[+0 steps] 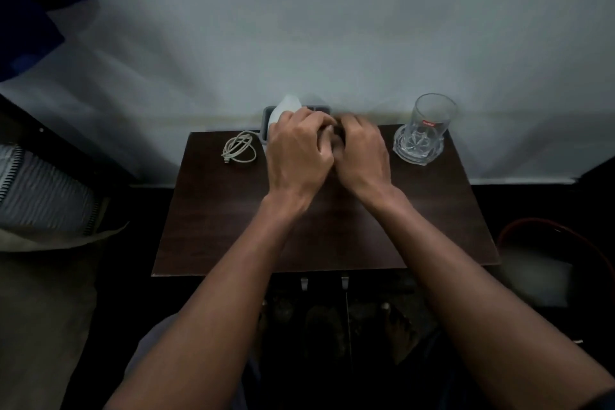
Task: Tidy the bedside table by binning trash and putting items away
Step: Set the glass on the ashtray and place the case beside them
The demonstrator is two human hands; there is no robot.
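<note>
Hands [327, 146] — curled over crumpled tissue [287, 108]

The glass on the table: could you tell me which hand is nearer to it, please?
Right. The right hand lies just left of the glass, with bare table between them. The left hand is farther left, beyond the right one, beside the cable.
</note>
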